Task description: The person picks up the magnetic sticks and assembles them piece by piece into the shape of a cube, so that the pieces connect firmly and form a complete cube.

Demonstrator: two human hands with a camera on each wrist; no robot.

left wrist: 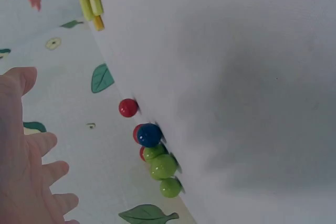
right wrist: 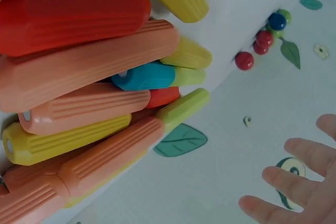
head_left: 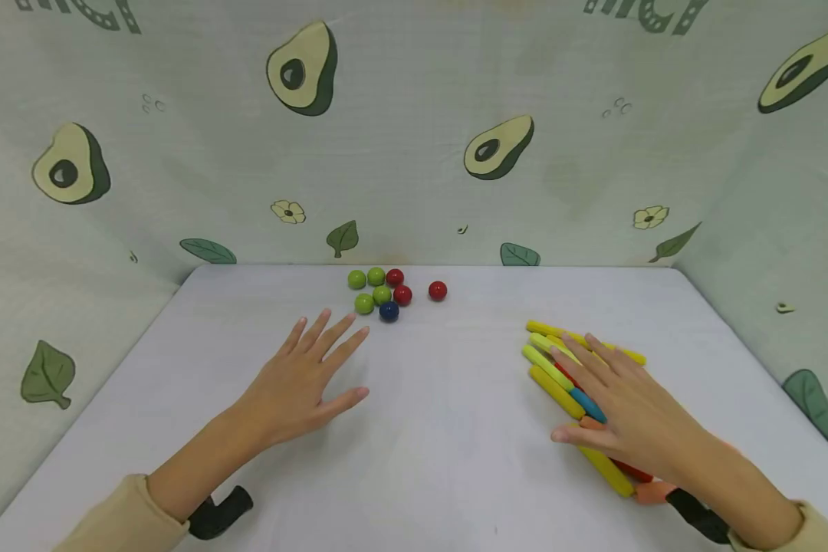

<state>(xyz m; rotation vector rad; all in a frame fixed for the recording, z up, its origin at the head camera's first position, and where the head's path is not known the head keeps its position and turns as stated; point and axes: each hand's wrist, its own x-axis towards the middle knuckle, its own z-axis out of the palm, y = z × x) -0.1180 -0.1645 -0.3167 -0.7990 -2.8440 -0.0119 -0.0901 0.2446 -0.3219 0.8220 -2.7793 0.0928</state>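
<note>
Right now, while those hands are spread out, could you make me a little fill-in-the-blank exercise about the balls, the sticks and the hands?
1. The ball sitting apart from the other balls is ____.
2. On the table, the green balls number ____.
3. In the head view, the sticks are partly hidden by the person's ____ hand.
4. The left hand is holding ____.

Missing words: red; four; right; nothing.

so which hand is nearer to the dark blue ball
Left. The left hand is on the near side of the dark blue ball, not touching it; the right hand is farther away to the right, over the ribbed sticks.
</note>
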